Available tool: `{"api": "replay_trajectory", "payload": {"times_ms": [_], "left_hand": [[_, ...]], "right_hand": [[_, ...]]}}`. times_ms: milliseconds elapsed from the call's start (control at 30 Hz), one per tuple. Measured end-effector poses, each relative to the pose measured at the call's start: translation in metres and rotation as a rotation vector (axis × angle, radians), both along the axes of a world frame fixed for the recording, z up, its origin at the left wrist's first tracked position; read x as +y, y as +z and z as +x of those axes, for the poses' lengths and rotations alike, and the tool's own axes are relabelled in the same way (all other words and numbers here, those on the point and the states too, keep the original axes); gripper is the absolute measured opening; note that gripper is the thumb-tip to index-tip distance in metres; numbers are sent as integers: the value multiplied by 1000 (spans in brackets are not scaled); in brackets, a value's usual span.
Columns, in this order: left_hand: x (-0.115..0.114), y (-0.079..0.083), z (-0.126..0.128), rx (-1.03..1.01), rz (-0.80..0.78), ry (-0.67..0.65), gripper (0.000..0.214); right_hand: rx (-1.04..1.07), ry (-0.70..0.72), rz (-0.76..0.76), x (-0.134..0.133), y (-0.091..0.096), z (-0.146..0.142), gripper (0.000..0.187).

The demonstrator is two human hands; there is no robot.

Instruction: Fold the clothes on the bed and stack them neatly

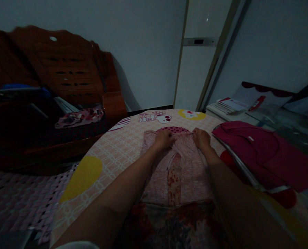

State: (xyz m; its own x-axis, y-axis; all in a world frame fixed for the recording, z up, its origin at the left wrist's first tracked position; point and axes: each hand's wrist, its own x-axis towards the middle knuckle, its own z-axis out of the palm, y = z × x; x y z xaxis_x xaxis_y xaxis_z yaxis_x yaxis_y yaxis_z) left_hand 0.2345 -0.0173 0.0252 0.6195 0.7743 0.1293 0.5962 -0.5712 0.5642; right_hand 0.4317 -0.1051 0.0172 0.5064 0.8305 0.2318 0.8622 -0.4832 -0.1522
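Observation:
A pale pink garment [187, 173] lies flat on a patterned pink cover [112, 155] in front of me. My left hand [163, 139] pinches the garment's far edge on the left, fingers closed on the cloth. My right hand [201, 137] grips the same edge a little to the right, also closed on the fabric. Both arms stretch forward over the garment. A dark floral part of the garment [174, 221] lies nearest me.
A dark red garment [257, 155] lies folded at the right. Papers and a red-trimmed folder [237, 103] sit behind it. A brown wooden chair [66, 69] with a floral cloth [78, 117] stands at the left. A woven mat [19, 197] lies lower left.

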Motion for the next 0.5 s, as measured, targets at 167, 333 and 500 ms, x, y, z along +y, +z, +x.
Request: {"api": "replay_trajectory", "payload": {"times_ms": [167, 333, 500], "left_hand": [[1, -2, -1, 111, 81, 10, 20], [4, 0, -1, 99, 42, -25, 17], [3, -2, -1, 143, 67, -3, 20]], "right_hand": [[-30, -6, -38, 3, -5, 3, 29], [54, 26, 27, 5, -6, 9, 28], [2, 5, -22, 4, -6, 7, 26]]}}
